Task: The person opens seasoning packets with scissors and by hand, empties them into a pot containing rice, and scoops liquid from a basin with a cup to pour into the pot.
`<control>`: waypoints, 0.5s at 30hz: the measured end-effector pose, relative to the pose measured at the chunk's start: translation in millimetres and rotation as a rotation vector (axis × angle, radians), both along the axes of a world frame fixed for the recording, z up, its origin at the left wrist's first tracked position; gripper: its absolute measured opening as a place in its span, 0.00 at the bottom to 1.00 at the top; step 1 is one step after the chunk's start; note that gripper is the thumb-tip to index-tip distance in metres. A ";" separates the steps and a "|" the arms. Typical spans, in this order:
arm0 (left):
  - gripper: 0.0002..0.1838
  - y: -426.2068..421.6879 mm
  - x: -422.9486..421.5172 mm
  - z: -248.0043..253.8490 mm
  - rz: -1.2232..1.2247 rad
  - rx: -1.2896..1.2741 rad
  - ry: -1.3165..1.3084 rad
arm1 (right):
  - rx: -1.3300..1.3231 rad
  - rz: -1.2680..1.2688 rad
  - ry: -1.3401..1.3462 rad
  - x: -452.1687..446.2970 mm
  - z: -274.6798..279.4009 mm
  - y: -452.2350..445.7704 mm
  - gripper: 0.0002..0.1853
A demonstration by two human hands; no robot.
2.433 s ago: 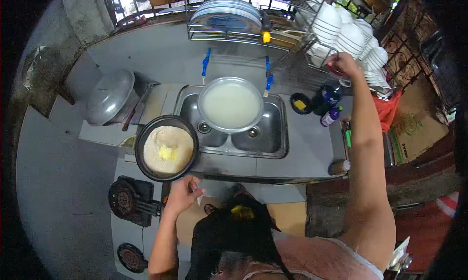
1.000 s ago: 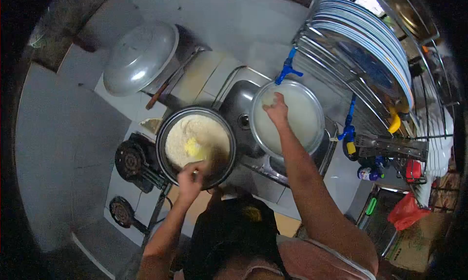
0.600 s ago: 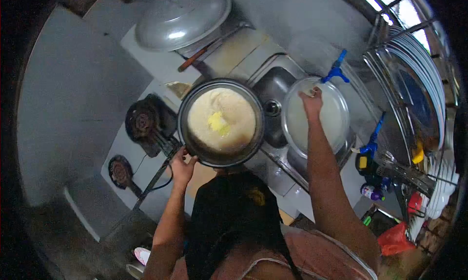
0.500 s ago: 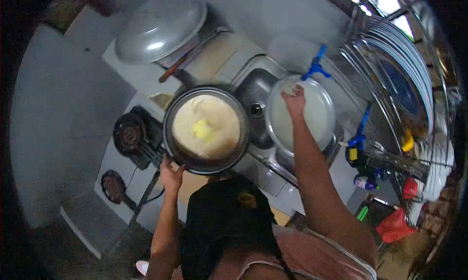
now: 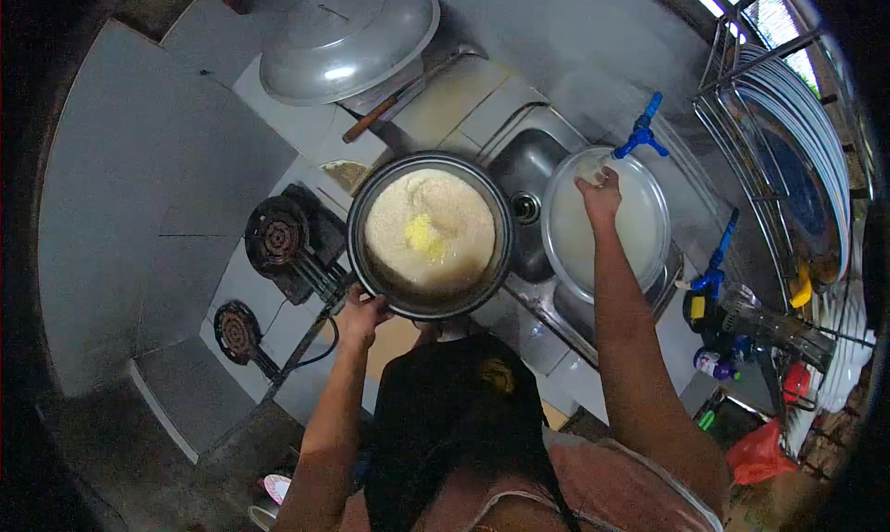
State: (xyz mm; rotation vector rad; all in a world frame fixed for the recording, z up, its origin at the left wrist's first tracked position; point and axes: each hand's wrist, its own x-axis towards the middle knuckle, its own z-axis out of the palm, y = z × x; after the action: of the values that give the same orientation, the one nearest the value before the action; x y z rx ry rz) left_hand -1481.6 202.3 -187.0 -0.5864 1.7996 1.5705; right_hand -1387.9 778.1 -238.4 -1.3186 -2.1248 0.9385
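A dark-rimmed pot (image 5: 508, 245) holds a mass of pale rice grains (image 5: 389, 221) with cloudy liquid along the near side. A small yellow heap (image 5: 425, 236) lies on top of the grains. My left hand (image 5: 362, 319) is closed on the pot's near-left edge, thumb toward the rim. To the right, a round metal basin (image 5: 660, 221) contains whitish, cloudy water (image 5: 577, 235). My right hand (image 5: 601, 196) is over its far part, fingers curled around something pale that I cannot make out. A blue faucet (image 5: 642, 135) is just beyond that hand.
Beside the pot is a steel sink (image 5: 524, 166). Two black burners (image 5: 278, 238) stand at the left. A large domed lid (image 5: 357, 45) and a wooden-handled utensil (image 5: 371, 122) are at the back. A dish rack (image 5: 742, 147) with plates stands right, near a second blue faucet (image 5: 714, 268).
The view has shifted, so the whole scene sits further right and is sharper. My left hand stays at the pot's edge, and my right hand remains over the basin.
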 end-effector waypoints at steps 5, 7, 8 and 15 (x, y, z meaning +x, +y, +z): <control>0.26 26.5 6.2 -0.1 0.081 0.003 -0.021 | 0.022 -0.020 -0.025 -3.7 11.9 -14.5 0.49; 0.34 20.8 2.6 -15.8 0.002 0.053 -0.008 | 0.098 -0.005 -0.012 -3.4 -17.1 1.4 0.50; 0.32 21.0 0.6 -17.8 0.007 0.037 -0.017 | 0.072 -0.021 -0.058 -2.7 -9.6 1.1 0.50; 0.45 1.7 -3.7 -5.1 -0.028 -0.136 -0.020 | 0.030 -0.043 -0.060 -3.7 20.9 -16.6 0.49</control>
State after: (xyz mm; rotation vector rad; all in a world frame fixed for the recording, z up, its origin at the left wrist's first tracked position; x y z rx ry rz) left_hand -1485.3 204.0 -192.1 -0.6354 1.9019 1.4264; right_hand -1391.7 761.5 -217.5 -1.3877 -2.1377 0.8565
